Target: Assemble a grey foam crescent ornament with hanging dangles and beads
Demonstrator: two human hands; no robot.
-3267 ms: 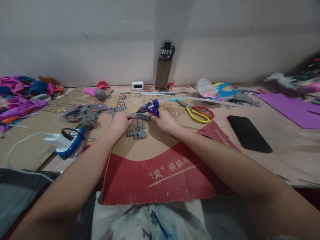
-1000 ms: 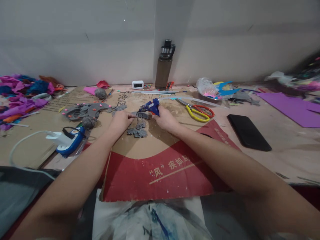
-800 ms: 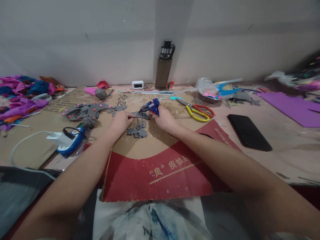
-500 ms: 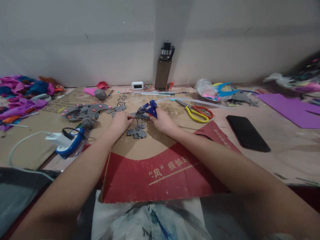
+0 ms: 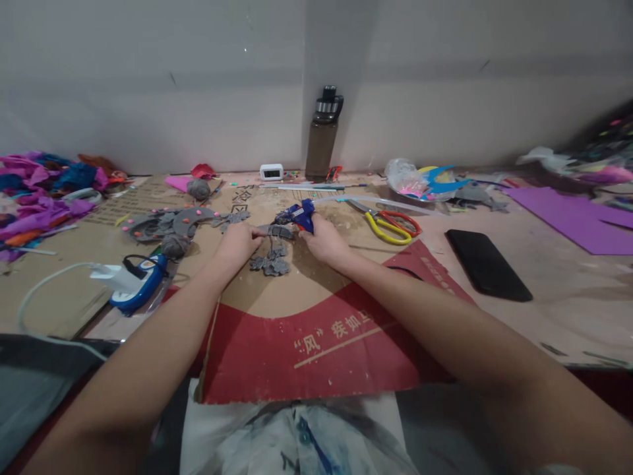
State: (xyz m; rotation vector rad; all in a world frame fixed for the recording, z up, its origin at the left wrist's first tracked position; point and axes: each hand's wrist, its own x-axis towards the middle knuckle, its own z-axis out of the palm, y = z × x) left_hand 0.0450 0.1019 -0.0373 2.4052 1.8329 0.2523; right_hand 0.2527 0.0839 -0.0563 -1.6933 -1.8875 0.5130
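Note:
My right hand is closed around a blue glue gun whose nozzle points left at a small grey felt piece. My left hand pinches the left end of that grey piece, holding it just above the cardboard sheet. Directly below the piece lies a cluster of grey felt flower shapes. Both forearms reach forward over the red printed part of the cardboard.
Yellow and orange scissors and a black phone lie to the right. A second blue glue gun with white plug sits left, beside grey felt shapes with pink dots. A water bottle and small clock stand by the wall.
Both hands stay at the grey piece; the glue gun's nozzle has shifted slightly along it. The view has tilted a little.

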